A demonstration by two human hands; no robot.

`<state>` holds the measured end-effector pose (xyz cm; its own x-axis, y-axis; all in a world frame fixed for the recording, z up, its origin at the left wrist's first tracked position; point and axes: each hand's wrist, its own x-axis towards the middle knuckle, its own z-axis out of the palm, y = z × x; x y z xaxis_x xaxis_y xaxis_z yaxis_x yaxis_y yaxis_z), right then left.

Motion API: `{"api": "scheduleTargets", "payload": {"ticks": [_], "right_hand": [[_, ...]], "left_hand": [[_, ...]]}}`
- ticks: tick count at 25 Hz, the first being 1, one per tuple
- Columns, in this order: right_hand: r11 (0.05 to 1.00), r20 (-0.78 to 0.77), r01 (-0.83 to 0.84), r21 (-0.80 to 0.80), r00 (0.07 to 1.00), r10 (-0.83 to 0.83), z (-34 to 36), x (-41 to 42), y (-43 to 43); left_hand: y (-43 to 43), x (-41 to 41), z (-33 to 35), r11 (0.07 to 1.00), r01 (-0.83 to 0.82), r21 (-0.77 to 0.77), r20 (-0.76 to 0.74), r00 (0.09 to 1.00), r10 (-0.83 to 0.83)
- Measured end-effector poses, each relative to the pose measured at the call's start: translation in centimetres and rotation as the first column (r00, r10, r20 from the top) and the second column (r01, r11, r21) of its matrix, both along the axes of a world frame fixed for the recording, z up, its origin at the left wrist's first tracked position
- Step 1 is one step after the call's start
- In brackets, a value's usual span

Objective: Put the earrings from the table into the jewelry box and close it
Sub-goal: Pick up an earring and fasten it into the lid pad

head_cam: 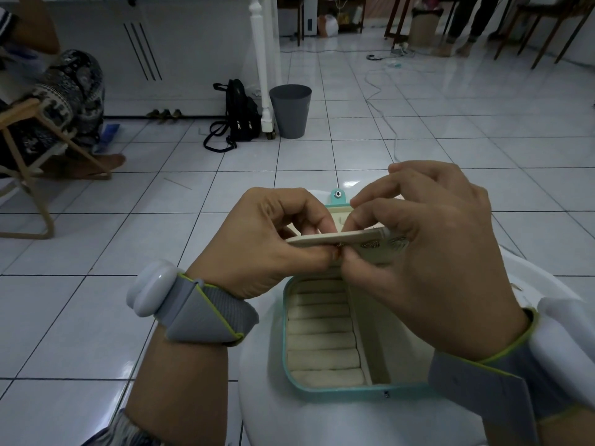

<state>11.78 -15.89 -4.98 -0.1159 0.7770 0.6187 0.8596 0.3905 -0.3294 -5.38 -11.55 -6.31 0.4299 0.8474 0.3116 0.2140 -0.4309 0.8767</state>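
A teal jewelry box point(335, 388) lies open on a small white round table point(289, 413), its cream ring rolls showing. Its lid stands behind, with a snap tab point(337, 195) at the top. Above the box a cream earring panel point(325, 238) is held level between both hands. My left hand point(267, 239) grips the panel's left end, thumb and fingers pinching at its front edge. My right hand point(428, 252) holds the panel's right part and pinches a small gold earring point(338, 248) at the front edge. Two more earrings point(370, 243) sit on the panel.
The white table stands on a glossy tiled floor. Farther off are a grey bin point(290, 111), a black backpack point(240, 114), a white post and cables. A seated person in a wooden chair point(29, 162) is at the left.
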Motion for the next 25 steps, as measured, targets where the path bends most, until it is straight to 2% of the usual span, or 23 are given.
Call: {"api": "scheduleTargets", "payload": {"ticks": [2, 5, 8, 11, 14, 19, 25], "right_hand": [[1.000, -0.019, 0.009, -0.004, 1.000, -0.009, -0.1, 0.1, 0.2], [0.998, -0.111, 0.056, -0.037, 0.992, -0.060, -0.5, 1.0, 0.8], [0.979, -0.179, 0.080, -0.187, 0.977, -0.114, -1.0, 3.0, 1.5], [0.926, -0.189, 0.101, -0.363, 0.965, -0.179, -1.8, 4.1, 2.2], [0.892, -0.079, 0.140, -0.430, 0.978, -0.192, -2.5, 4.4, 2.6], [0.844, 0.122, 0.192, -0.501, 0.981, -0.150, -2.0, 4.3, 2.4], [0.803, 0.152, 0.264, -0.534, 0.965, -0.216, -2.0, 4.0, 2.6]], "left_hand": [[0.2, 0.1, 0.0, 1.000, -0.015, -0.004, 0.011, 1.000, 0.015], [0.6, 0.4, -0.3, 0.992, -0.115, -0.057, 0.098, 0.988, 0.121], [1.1, 1.1, -0.8, 0.951, -0.296, -0.091, 0.119, 0.945, 0.305], [1.9, 1.7, -1.4, 0.855, -0.513, -0.080, 0.068, 0.852, 0.518], [2.5, 1.9, -2.2, 0.785, -0.615, -0.072, -0.002, 0.787, 0.617], [2.9, 2.3, -2.9, 0.745, -0.666, 0.051, -0.194, 0.725, 0.661], [2.7, 2.5, -3.3, 0.768, -0.629, 0.118, -0.419, 0.670, 0.613]]}}
